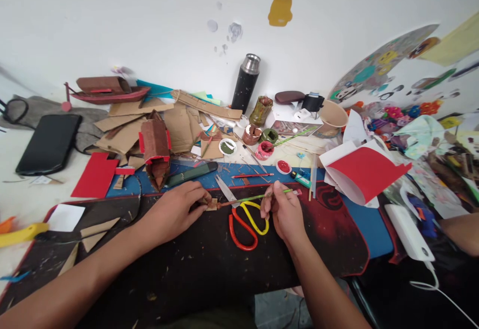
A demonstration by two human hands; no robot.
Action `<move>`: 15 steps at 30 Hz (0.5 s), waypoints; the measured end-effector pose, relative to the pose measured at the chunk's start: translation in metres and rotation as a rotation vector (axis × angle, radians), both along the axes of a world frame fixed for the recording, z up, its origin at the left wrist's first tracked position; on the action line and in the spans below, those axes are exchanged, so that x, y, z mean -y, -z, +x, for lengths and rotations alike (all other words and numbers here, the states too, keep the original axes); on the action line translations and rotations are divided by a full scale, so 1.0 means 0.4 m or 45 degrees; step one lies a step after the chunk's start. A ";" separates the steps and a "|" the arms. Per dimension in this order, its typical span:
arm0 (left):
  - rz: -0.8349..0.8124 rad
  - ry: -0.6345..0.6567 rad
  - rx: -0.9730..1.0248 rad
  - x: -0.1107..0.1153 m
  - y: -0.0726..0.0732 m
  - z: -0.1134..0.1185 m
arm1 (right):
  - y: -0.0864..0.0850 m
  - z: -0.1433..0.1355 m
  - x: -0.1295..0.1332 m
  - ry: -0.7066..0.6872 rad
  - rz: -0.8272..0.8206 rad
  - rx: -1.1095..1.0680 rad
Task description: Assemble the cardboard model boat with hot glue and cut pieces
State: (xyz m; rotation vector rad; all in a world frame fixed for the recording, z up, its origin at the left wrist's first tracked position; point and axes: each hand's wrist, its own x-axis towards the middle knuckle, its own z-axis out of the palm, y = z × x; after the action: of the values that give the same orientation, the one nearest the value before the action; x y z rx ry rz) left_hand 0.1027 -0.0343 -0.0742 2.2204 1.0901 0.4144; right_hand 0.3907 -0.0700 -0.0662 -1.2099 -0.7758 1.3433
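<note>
My left hand (179, 211) pinches a small piece of cardboard (212, 204) above the dark mat. A thin paintbrush (249, 199) with a green handle is held in the fingers of my right hand (286, 211). Its brown-stained tip points left and reaches the cardboard piece, as far as I can see. Scissors (225, 189) with one red and one yellow handle loop lie on the mat, partly beneath the brush. Behind my left hand stand a brown-painted cardboard model (155, 142) with red edges and a green utility knife (191, 173).
Paint jars in brown (252, 134), green (268, 136) and pink (265, 152) stand behind the hands. A black thermos (245, 85) is by the wall. Cardboard scraps (179, 127) and a model boat (110, 94) lie at left. Red paper (366, 171) and a white power strip (409, 231) are at right.
</note>
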 end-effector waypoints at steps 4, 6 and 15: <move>-0.019 -0.010 0.009 0.000 -0.005 0.002 | -0.007 -0.012 -0.002 -0.017 0.003 -0.020; -0.017 -0.012 0.018 0.000 -0.005 0.002 | -0.007 -0.022 -0.004 -0.030 0.001 -0.017; -0.031 -0.056 -0.012 0.000 -0.001 0.006 | 0.003 -0.026 -0.008 -0.047 0.002 0.046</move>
State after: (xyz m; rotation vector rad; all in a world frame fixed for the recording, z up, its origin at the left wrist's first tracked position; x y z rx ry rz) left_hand 0.1052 -0.0344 -0.0737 2.1826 1.1450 0.4083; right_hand 0.3802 -0.0667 -0.0675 -1.2266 -0.8281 1.3543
